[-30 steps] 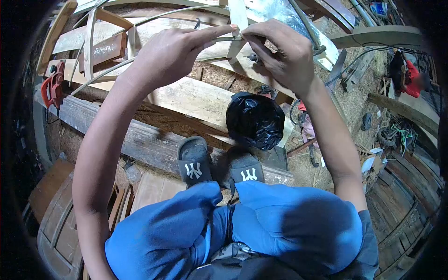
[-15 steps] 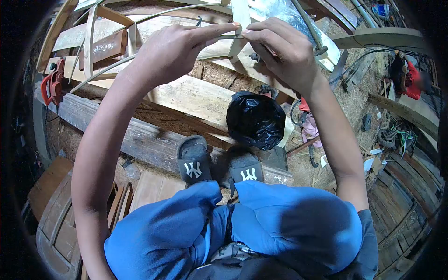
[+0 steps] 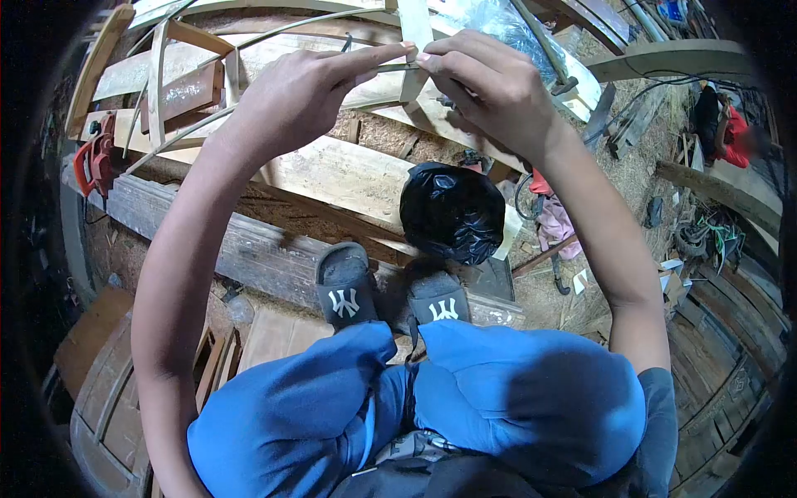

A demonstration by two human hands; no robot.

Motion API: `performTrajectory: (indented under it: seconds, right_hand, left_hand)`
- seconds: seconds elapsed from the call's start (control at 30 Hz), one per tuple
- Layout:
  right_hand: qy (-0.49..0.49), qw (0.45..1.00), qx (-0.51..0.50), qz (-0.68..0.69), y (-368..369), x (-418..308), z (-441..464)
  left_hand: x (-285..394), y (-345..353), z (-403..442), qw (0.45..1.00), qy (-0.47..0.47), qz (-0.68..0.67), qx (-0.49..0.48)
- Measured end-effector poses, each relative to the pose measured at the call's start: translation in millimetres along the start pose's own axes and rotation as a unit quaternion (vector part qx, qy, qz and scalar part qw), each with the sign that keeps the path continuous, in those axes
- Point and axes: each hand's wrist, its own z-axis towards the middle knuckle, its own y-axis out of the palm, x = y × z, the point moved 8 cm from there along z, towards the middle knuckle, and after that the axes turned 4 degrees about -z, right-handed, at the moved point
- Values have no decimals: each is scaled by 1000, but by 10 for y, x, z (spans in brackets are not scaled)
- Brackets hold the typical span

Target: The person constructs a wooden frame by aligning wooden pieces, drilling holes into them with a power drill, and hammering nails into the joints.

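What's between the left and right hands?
Head view: a pale wooden slat lies between the left hand and right hand, with a thin strip across it.

Bright blue trousers (image 3: 290,415) here, creased across the cloth! Down below, dark slip-on sandals (image 3: 339,286), a white interlocking-letter logo (image 3: 343,304) on each broad strap; bare forearms (image 3: 189,232), and a grey-blue right sleeve (image 3: 658,415) ending near the elbow.

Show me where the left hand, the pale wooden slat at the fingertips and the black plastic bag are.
Left hand (image 3: 300,91): head view, on the back of the hand.
Pale wooden slat (image 3: 414,22): head view, on its face above the fingertips.
Black plastic bag (image 3: 452,216): head view, on its crumpled surface.
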Motion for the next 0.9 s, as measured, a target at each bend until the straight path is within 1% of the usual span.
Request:
performTrajectory:
  seconds: [0.07, 0.17, 0.2, 0.27, 0.37, 0.43, 0.5, 0.53, 0.6, 0.63, 0.7, 0.77, 0.83, 0.87, 0.9]
  right_hand:
    - [2, 1000, -6, 4, 14, 16, -4]
    - [3, 1000, -11, -7, 5, 13, 8]
    - [7, 1000, -16, 0, 11, 16, 1]
    - [7, 1000, -21, 4, 3, 20, 11]
    - [15, 999, -26, 13, -8, 11, 12]
    - [22, 999, -37, -11, -10, 14, 10]
    - [21, 999, -36, -11, 7, 26, 1]
    - [20, 999, -33, -12, 11, 33, 2]
    - [26, 999, -37, -7, -1, 21, 20]
    - [31, 999, -40, -3, -4, 21, 25]
    - [32, 999, -40, -3, 4, 24, 13]
    - [33, 999, -41, -3, -1, 18, 15]
    - [47, 999, -12, -1, -70, 19, 29]
    - [47, 999, -12, -1, -69, 20, 13]
    - [94, 995, 16, 10, -110, 99, -30]
  left_hand:
    - [-42, 25, 8, 999, -46, -1, -29]
    - [-50, 38, 1, 996, -66, -4, -55]
    - [-58, 41, -6, 997, -64, -2, -53]
    - [-1, 2, -3, 1000, -18, -7, -21]
    - [-12, 3, 2, 999, -20, -17, -33]
    - [-28, 24, -2, 999, -19, -21, -38]
    - [-3, 0, 4, 999, 7, -28, -20]
    - [-6, 2, -3, 999, 7, -28, -19]
    - [-23, 27, -3, 999, -25, -8, -42]
    - [-30, 28, -4, 999, -24, -8, -42]
    - [11, -4, -1, 1000, 6, -10, -22]
    - [7, -3, 6, 1000, -3, -6, -31]
    - [0, 13, 6, 999, -12, -2, -40]
    - [8, 9, 3, 999, -5, -9, -30]
    - [18, -3, 3, 1000, 2, -16, -19]
